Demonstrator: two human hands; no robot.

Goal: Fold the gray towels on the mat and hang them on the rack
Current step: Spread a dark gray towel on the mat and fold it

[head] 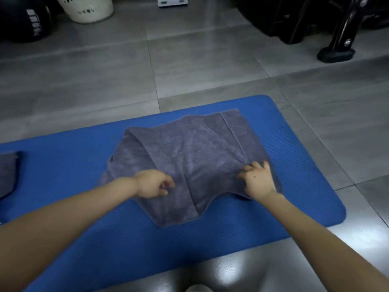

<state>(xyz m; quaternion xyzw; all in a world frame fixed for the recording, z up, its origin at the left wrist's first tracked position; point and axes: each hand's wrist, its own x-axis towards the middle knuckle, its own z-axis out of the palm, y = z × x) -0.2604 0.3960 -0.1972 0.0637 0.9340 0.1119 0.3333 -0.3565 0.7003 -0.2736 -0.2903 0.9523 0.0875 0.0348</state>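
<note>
Gray floor tiles frame the blue mat [63, 165] where the half-folded gray towel [189, 157] lies; right hand [259, 180] grips its near edge, left hand [153, 183] curls there, grip unclear, so lift both corners evenly.

Reaches forward with both bare forearms, coming in from the lower corners and drawing closer toward the hands. Holds the left hand [152, 183] knuckles up, wrist about straight, fingers curled in toward the thumb; cannot tell whether anything sits in that pinch. Keeps the right hand [258, 180] well apart from the left, back of the hand up, fingers [255, 165] bent and bunched, gripping a pucker of the gray towel [189, 152], thumb pointing left.
</note>
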